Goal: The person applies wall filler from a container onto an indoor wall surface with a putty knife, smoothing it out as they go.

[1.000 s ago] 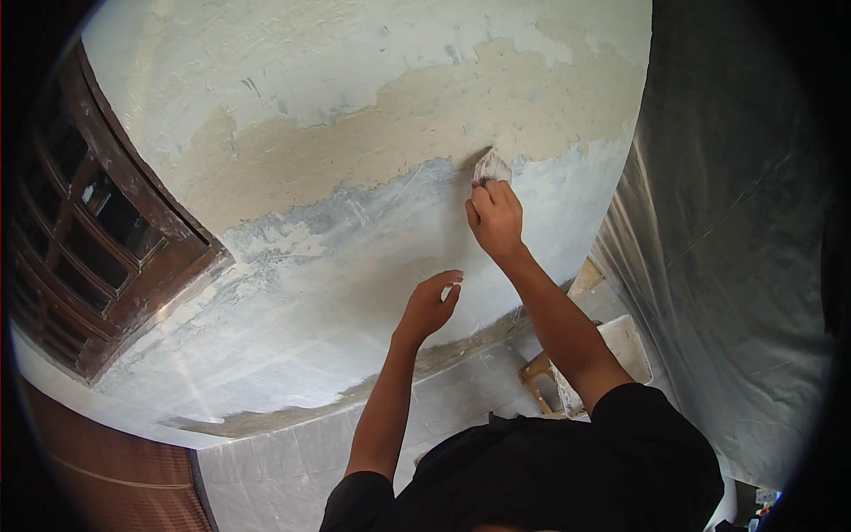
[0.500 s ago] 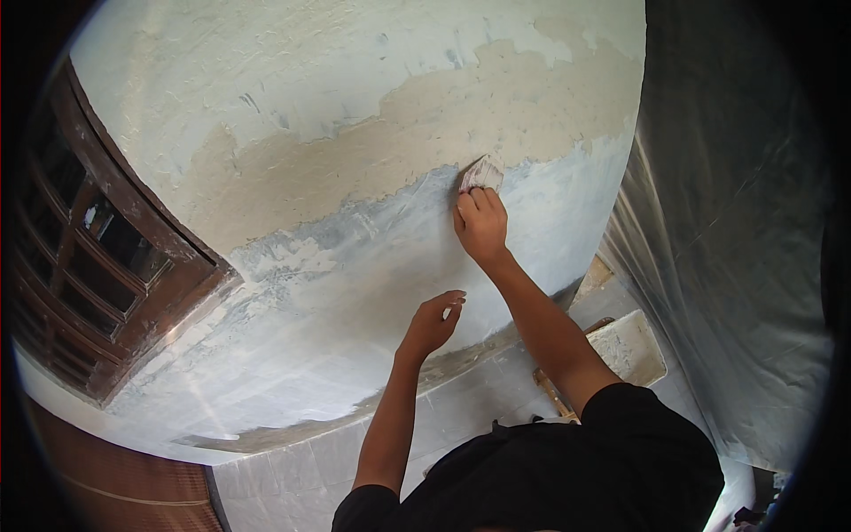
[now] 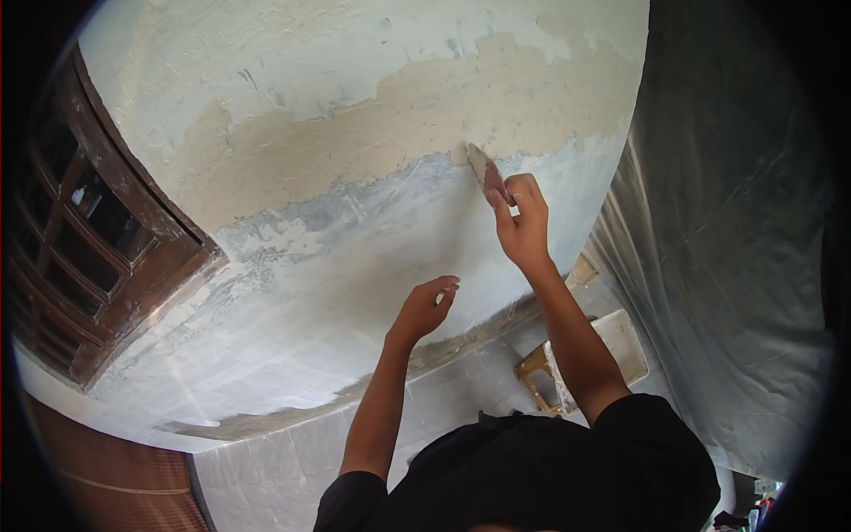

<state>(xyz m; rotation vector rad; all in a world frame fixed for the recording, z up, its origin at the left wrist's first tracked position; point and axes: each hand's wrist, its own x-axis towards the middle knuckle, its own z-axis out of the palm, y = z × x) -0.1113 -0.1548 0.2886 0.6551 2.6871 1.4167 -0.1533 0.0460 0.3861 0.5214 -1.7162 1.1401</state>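
Observation:
My right hand [image 3: 525, 222] is closed round the reddish-brown handle of a putty knife [image 3: 486, 170]. Its blade tip meets the wall [image 3: 372, 239] at the lower edge of a beige putty band [image 3: 417, 106]. Beneath that band the wall is whitish and grey, with streaks and rough patches. Lower and to the left, my left hand [image 3: 425, 310] hovers in front of the wall with fingers loosely curled. A small pale gap shows between its thumb and fingers, and no tool is visible in it.
A brown wooden window frame [image 3: 164, 284] borders the wall at left. Clear plastic sheeting [image 3: 709, 266] hangs at right. Beside my right forearm, a putty-smeared white tray [image 3: 625, 346] is by a yellowish-brown stool [image 3: 536, 372]. Pale floor covering [image 3: 275, 479] runs below the wall.
My right hand has turned and shifted right and slightly down, so the putty knife now slants up-left from it. The left hand has moved slightly up and left.

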